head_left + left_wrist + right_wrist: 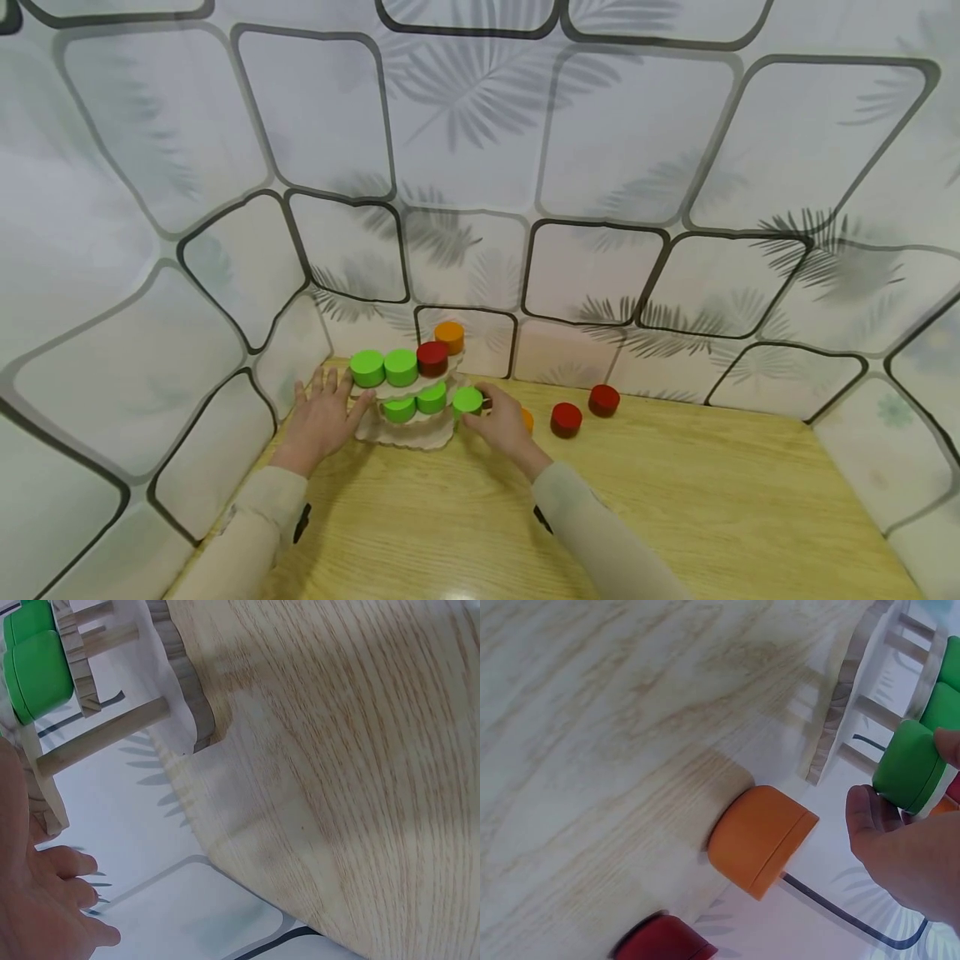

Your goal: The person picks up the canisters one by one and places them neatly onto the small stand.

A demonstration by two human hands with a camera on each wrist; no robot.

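My right hand point(504, 421) pinches a green cylinder point(467, 401) between thumb and fingers, at the right end of the middle tier of a tiered wooden stand point(408, 435). In the right wrist view, that green cylinder point(907, 765) shows a seam around it. My left hand point(322, 421) is at the stand's left end, fingers spread and thumb at the top shelf's edge. In the left wrist view its fingers point(71, 889) are beside the shelf end. Two green cylinders and a red cylinder point(432, 359) sit on the top shelf; two more green ones point(431, 398) sit below.
An orange cylinder point(761, 836) stands on the wooden table point(465, 517), partly hidden by my right hand in the head view. Two red cylinders point(566, 420) lie farther right. Another orange cylinder point(449, 337) shows behind the top shelf. Patterned walls point(472, 258) enclose the table.
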